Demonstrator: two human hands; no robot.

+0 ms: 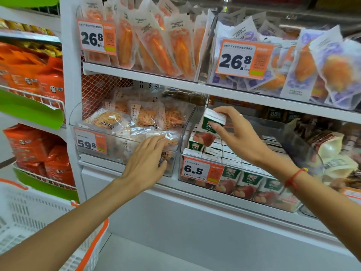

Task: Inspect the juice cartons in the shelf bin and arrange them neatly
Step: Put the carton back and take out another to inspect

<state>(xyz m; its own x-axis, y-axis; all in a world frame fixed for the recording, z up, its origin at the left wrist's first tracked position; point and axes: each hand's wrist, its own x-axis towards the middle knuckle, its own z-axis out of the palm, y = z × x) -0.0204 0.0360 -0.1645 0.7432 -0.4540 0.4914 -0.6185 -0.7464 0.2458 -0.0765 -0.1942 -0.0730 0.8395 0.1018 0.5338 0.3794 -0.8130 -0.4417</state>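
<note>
My right hand (237, 133) grips a green-and-white juice carton (210, 125) with an apple picture by its top, lifted above the clear shelf bin (289, 207). Several more cartons (252, 179) stand in rows inside that bin, behind an orange 6.5 price tag (201, 170). My left hand (148, 163) is stretched out with straight fingers, its fingertips against the front wall of the neighbouring clear bin (125, 155) to the left. It holds nothing.
The left bin holds snack bags (140, 118) and a 59.8 tag. The shelf above (195, 83) carries bins of orange and purple packets with 26.8 tags. Dark and cream bags (330, 151) fill the bin on the right. A white-and-orange basket (39, 218) sits lower left.
</note>
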